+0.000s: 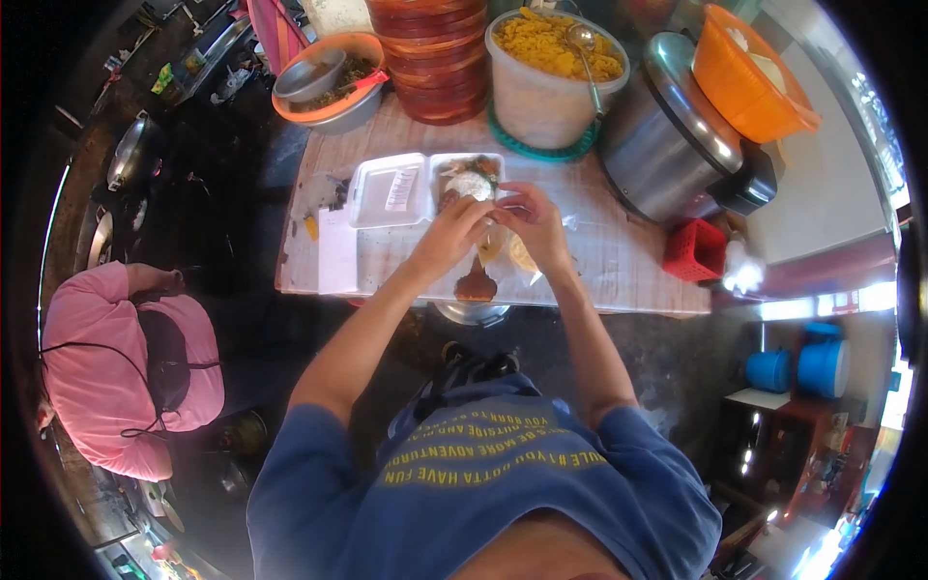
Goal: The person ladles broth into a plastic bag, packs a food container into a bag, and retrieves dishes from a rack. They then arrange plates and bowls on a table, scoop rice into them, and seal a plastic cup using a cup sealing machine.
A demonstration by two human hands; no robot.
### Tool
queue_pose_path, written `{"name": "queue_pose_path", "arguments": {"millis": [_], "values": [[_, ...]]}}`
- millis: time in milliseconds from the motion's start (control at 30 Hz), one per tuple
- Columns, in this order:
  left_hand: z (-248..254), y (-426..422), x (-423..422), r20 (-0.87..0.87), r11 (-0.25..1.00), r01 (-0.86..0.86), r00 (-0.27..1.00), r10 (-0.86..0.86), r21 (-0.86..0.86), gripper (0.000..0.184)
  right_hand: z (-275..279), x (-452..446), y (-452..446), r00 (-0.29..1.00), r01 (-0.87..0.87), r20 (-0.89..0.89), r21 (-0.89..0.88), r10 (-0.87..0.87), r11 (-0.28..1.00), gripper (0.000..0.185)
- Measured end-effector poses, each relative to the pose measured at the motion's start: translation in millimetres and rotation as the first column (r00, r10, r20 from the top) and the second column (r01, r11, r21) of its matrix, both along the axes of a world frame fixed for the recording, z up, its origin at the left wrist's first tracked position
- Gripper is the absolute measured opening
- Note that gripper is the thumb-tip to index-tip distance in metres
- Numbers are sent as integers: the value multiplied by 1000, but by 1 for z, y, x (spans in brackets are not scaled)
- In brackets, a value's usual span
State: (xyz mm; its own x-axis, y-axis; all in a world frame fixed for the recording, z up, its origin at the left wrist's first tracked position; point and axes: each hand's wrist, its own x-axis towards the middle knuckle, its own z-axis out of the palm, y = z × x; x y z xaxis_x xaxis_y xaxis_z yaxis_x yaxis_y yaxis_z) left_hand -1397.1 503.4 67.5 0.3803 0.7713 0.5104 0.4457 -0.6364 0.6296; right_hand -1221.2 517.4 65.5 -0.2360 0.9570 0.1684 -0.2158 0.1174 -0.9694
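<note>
On the table (580,280) lies an open white foam box (387,198), its lid folded out to the left. White rice (468,187) and other food fill its right half. My left hand (454,230) and my right hand (535,222) meet at the box's lower right corner. Both have their fingertips pinched together around something small that I cannot make out. Just under them hangs or lies a small clear bag (493,242). A brown wooden paddle (476,282) rests at the front edge, and a pale yellow item (523,254) is beneath my right hand.
Along the back stand an orange basin (290,114), stacked red containers (430,58), a tub of yellow food (546,101) with a ladle and a steel cooker (667,126). A red basket (694,251) is at right. A person in pink (87,372) is at left.
</note>
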Motion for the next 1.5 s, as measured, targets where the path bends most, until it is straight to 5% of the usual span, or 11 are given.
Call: {"name": "queue_pose_path", "arguments": {"millis": [267, 433, 600, 700, 933, 1000, 1100, 1133, 1200, 1300, 1500], "values": [[-48, -3, -5, 78, 991, 13, 997, -3, -133, 23, -44, -11, -8, 984, 128, 140, -102, -113, 987, 37], [-82, -12, 3, 160, 919, -205, 950, 270, -337, 16, -61, -14, -32, 738, 261, 618, 110, -272, 959, 16], [-123, -16, 11, 65, 823, -429, 873, 484, -371, 5, -87, -35, -40, 897, 267, 436, -405, -72, 874, 28], [-123, -18, 7, 84, 738, -347, 875, 477, -579, 5, -101, -37, -35, 954, 216, 291, -484, -77, 848, 23], [-112, -11, -8, 7, 778, -490, 845, 535, -393, 7, -94, -57, -33, 915, 288, 379, -377, -137, 880, 20], [-99, -2, -19, 377, 297, 238, 687, 621, -925, 8, -94, -60, -32, 926, 273, 342, -318, -159, 908, 16], [-90, -2, -22, 353, 241, 258, 678, 645, -936, 8, -91, -66, -36, 916, 299, 340, -220, -214, 929, 13], [-84, -4, -18, 358, 243, 263, 681, 639, -934, 8, -88, -68, -35, 913, 305, 342, -216, -220, 928, 13], [-73, -14, -9, 172, 641, -311, 799, 576, -702, 8, -82, -68, -35, 816, 325, 480, 78, -321, 942, 12], [-84, -1, -9, 55, 864, -427, 889, 455, -267, 8, -70, -62, -23, 668, 204, 631, 356, -396, 912, 11], [-65, 31, 5, 66, 845, -529, 843, 533, -76, 32, -48, -41, 33, 596, -57, 716, 490, -364, 870, 9]]}}
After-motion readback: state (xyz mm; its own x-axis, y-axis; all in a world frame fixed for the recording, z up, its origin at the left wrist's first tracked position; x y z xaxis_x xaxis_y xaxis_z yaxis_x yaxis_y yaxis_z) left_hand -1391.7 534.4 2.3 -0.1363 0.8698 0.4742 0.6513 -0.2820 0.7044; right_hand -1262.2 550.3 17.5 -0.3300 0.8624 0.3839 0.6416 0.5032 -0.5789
